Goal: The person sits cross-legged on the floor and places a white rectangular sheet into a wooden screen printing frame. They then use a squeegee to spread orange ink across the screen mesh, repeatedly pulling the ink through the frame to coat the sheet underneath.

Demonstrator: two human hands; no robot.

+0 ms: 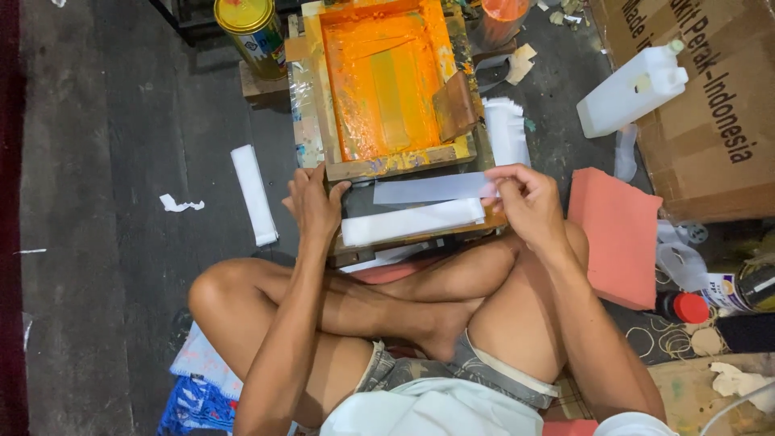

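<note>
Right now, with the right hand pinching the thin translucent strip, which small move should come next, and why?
Probably lower the thin translucent strip flat under the orange-inked wooden screen frame. The right hand pinches its end above the white strip stack, while the left hand grips the frame's near edge.

Left hand (313, 202) curled in a grip; right hand (525, 198) pinching with fingertips.

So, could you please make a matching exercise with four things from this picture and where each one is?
Things:
1. screen frame
2. thin translucent strip
3. white plastic jug
4. yellow can

Places:
a. leaning on the cardboard box
b. pinched by the right hand
c. gripped at its near edge by the left hand
d. on the floor, beyond the frame's far left corner

Pairs: 1-c, 2-b, 3-a, 4-d
</note>
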